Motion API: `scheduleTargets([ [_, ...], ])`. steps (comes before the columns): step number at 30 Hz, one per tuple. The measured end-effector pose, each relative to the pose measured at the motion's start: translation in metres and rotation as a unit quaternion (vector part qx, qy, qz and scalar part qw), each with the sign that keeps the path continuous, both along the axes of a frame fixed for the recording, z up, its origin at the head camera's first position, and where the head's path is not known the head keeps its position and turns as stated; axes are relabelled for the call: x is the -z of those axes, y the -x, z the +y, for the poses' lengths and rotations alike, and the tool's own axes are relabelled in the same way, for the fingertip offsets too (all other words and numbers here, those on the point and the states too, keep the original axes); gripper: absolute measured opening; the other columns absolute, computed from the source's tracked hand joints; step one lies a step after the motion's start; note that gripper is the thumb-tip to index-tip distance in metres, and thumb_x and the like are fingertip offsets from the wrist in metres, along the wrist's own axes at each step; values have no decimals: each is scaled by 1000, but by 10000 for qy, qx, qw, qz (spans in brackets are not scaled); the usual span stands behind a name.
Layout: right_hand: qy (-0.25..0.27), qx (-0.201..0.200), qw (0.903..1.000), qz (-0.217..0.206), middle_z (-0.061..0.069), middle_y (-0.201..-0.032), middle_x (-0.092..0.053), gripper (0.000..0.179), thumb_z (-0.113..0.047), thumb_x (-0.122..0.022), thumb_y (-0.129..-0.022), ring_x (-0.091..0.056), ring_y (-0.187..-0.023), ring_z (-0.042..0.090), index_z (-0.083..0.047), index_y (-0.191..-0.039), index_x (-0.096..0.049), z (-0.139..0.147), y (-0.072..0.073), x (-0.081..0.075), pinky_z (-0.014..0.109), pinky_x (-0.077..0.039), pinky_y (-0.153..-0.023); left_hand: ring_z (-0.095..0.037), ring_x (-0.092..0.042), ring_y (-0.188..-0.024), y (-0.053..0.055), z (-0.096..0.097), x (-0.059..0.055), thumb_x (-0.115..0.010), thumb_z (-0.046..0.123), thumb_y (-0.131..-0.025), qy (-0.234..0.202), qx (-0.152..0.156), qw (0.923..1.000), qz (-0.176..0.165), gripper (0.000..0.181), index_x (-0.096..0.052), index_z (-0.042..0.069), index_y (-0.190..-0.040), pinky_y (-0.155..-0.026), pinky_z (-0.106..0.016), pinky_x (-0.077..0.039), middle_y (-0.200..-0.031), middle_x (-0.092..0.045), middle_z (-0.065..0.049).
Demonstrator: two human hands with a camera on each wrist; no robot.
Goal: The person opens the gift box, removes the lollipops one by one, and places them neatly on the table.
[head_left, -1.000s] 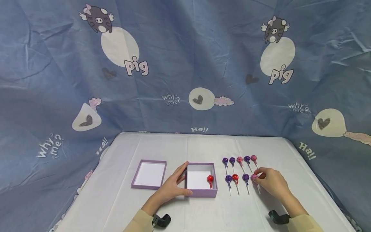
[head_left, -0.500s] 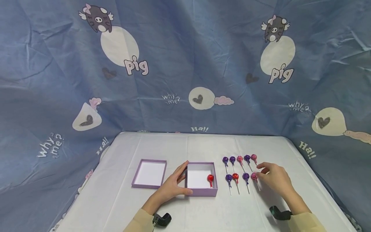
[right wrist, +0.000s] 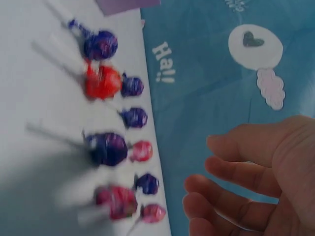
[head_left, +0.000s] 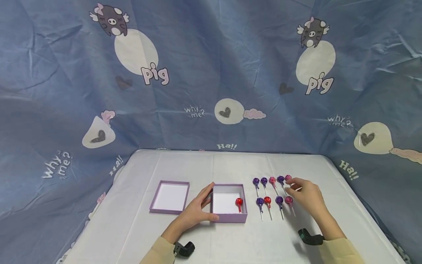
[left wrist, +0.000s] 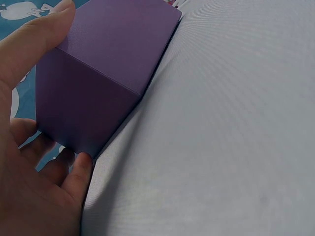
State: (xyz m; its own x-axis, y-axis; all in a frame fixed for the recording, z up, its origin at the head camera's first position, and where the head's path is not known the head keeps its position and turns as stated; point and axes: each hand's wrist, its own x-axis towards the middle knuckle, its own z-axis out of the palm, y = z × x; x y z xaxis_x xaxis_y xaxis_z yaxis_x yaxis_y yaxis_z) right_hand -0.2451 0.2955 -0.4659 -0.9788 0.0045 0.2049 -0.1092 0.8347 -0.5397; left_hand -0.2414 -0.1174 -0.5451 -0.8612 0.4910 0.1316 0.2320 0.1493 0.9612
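Observation:
My left hand (head_left: 193, 214) holds a purple open-topped box (head_left: 229, 219) by its left side, thumb at the front corner and fingers along the side and back. Inside, at the right, lies a red lollipop (head_left: 239, 201). To the right, my right hand (head_left: 308, 196) hovers over the lollipops, fingers loosely bent with nothing between them. Its fingertips are near the back row's pink lollipop (head_left: 288, 177) and purple lollipop (head_left: 280, 179), hiding part of the pink one's stick. A front-row pink lollipop (right wrist: 116, 201) lies below the hand.
A purple-edged lid (head_left: 167, 211), white inside, lies left of the box. Further lollipops form two rows right of the box, among them a red one (head_left: 267, 200) and a purple one (head_left: 259, 201). A blue printed cloth (head_left: 184, 73) hangs behind the white table (head_left: 230, 242).
My right hand has moved off the front-row pink lollipop, first slightly right, then back and left toward the back row. My left hand and the box have stayed in place.

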Motion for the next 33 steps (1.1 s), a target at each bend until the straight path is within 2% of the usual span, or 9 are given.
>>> scheduleTargets([
  [3, 135, -62, 9999, 8, 3, -90, -73, 26, -23, -76, -90, -68, -82, 22, -9, -112, -74, -10, 0, 1, 35, -55, -62, -10, -18, -150, 0, 1, 1, -91, 25, -76, 11, 13, 10000, 11, 112, -18, 40, -160, -117, -23, -30, -166, -13, 8],
  [8, 420, -169, 9990, -56, 3, -91, -72, 27, -21, -75, -91, -67, -77, 20, -8, -114, -74, -25, 1, 5, 30, -54, -53, -10, -19, -150, 0, 2, 2, -91, 25, -75, 50, -3, 10000, -47, 113, -18, 41, -159, -117, -22, -30, -166, -13, 9],
  [15, 550, -335, 9979, -86, 1, -91, -72, 27, -21, -76, -90, -67, -82, 20, -9, -113, -74, -45, 3, 12, 30, -55, -58, -11, -19, -150, -1, 2, 3, -92, 24, -75, 50, -9, 10000, -60, 113, -19, 40, -160, -117, -22, -30, -166, -13, 9],
  [25, 696, -579, 9958, -150, -5, -86, -71, 23, -22, -80, -86, -67, -77, 14, -14, -108, -76, -79, 6, 11, 30, -54, -54, -11, -22, -149, 0, 0, -1, -93, 20, -73, 14, -58, 10000, -55, 115, -20, 42, -159, -117, -23, -31, -166, -14, 11],
  [29, 715, -726, 9948, -34, -8, -84, -70, 24, -21, -83, -83, -65, -75, 11, -17, -106, -76, -90, 7, 13, 29, -53, -55, -12, -22, -149, -1, 0, -2, -92, 21, -74, 12, -32, 10000, -86, 115, -19, 38, -161, -117, -22, -31, -166, -13, 9],
  [33, 777, -958, 9923, 149, -10, -84, -69, 26, -19, -84, -82, -64, -76, 11, -19, -107, -76, -100, 6, 17, 27, -53, -58, -11, -21, -149, -2, -1, -2, -93, 21, -74, 20, -48, 9999, -100, 115, -19, 40, -160, -117, -23, -30, -166, -12, 8],
])
